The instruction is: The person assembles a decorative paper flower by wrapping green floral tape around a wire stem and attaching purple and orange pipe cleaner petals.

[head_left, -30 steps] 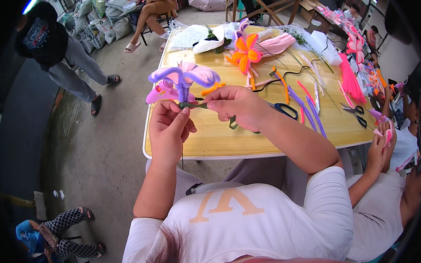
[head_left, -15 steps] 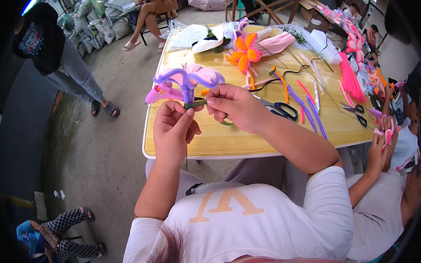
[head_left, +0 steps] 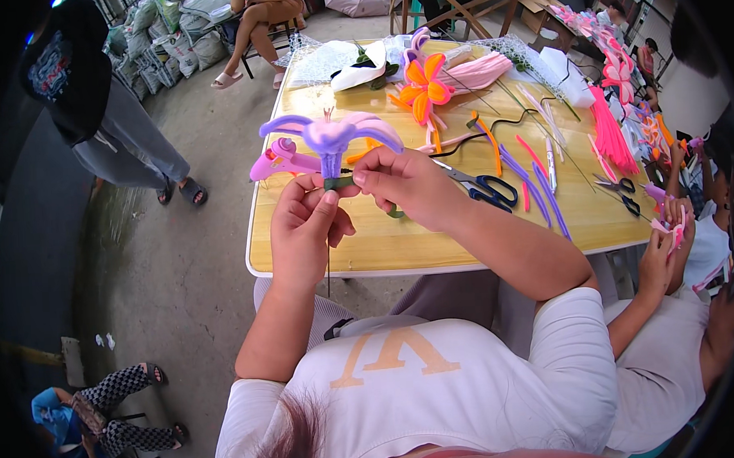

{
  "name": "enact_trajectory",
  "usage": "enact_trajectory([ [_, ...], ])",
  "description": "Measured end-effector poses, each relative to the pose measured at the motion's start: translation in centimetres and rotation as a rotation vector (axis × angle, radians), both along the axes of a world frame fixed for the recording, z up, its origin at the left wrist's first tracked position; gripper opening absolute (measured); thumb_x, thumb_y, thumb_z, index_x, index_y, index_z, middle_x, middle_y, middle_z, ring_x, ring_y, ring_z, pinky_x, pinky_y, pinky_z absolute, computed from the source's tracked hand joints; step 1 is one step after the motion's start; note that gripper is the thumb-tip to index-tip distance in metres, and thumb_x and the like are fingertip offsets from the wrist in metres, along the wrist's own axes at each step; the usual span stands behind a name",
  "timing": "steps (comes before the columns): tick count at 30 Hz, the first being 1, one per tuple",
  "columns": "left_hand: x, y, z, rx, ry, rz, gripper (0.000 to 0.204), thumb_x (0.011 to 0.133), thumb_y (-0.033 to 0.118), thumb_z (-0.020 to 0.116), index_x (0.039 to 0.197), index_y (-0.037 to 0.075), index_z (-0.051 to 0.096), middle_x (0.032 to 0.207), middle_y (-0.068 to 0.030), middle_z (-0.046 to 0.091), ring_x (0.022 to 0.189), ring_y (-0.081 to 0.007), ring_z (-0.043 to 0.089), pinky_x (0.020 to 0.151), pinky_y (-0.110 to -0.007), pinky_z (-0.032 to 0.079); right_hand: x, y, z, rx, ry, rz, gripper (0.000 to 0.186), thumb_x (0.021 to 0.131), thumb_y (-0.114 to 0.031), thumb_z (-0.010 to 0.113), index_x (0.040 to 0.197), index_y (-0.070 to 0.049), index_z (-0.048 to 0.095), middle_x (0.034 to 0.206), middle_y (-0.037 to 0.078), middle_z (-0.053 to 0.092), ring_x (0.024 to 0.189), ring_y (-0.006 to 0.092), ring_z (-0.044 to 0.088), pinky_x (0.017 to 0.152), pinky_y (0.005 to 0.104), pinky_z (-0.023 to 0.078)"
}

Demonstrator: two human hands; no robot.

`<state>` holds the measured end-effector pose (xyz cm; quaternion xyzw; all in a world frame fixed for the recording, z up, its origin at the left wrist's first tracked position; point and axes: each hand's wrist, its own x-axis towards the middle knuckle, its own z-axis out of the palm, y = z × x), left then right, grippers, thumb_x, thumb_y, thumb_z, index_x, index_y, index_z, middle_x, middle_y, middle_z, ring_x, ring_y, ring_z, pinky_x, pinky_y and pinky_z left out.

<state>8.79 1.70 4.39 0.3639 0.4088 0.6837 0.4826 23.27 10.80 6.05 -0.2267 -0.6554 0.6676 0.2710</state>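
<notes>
A purple and pink pipe-cleaner flower stands upright over the near left part of the table. My left hand pinches its stem just below the bloom, and a thin wire hangs down beneath. Dark green floral tape wraps the base of the flower. Its free end is pinched in my right hand, and a loop of the tape shows under those fingers. Behind the flower a pink glue gun lies on the table. Scissors with dark blue handles lie to the right of my right hand.
The wooden table also bears an orange and pink flower, purple pipe cleaners, a white marker and smaller scissors. Pink pipe cleaners hang over its right edge. A co-worker's hands hold pink pieces at the right.
The flower has turned in my fingers, so its petals spread differently and its bloom tilts another way. More green tape shows around its base. Both hands stay nearly in place.
</notes>
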Motion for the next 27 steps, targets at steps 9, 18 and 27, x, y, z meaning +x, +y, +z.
enact_trajectory([
  [9, 0.0, 0.1, -0.4, -0.037, -0.119, -0.026, 0.010, 0.088, 0.008, 0.050, 0.097, 0.003, 0.052, 0.080, -0.0030, 0.058, 0.060, -0.0061, 0.047, 0.046, -0.018, 0.035, -0.3, 0.0, -0.9, 0.190, 0.120, -0.084, 0.014, 0.081, -0.012, 0.064, 0.091, -0.003, 0.060, 0.085, 0.002, 0.061, 0.075, 0.0053, 0.054, 0.065, 0.0200, 0.043],
  [18, 0.0, 0.1, -0.9, -0.026, -0.184, -0.105, 0.016, 0.089, 0.009, 0.049, 0.100, 0.001, 0.056, 0.082, -0.0037, 0.059, 0.060, -0.0064, 0.046, 0.047, -0.018, 0.035, -0.2, -0.4, -0.3, 0.118, 0.122, -0.106, 0.015, 0.080, -0.014, 0.064, 0.085, -0.001, 0.063, 0.076, 0.002, 0.060, 0.074, 0.0072, 0.053, 0.067, 0.0221, 0.043],
  [27, 0.4, 0.2, -0.6, -0.027, -0.033, -0.064, 0.017, 0.089, 0.008, 0.048, 0.100, -0.002, 0.058, 0.075, -0.0041, 0.058, 0.055, -0.0064, 0.046, 0.045, -0.018, 0.034, -0.4, 0.3, -1.2, 0.012, 0.213, -0.070, 0.019, 0.078, -0.013, 0.067, 0.091, -0.002, 0.060, 0.079, 0.002, 0.059, 0.075, 0.0084, 0.054, 0.068, 0.0235, 0.044],
])
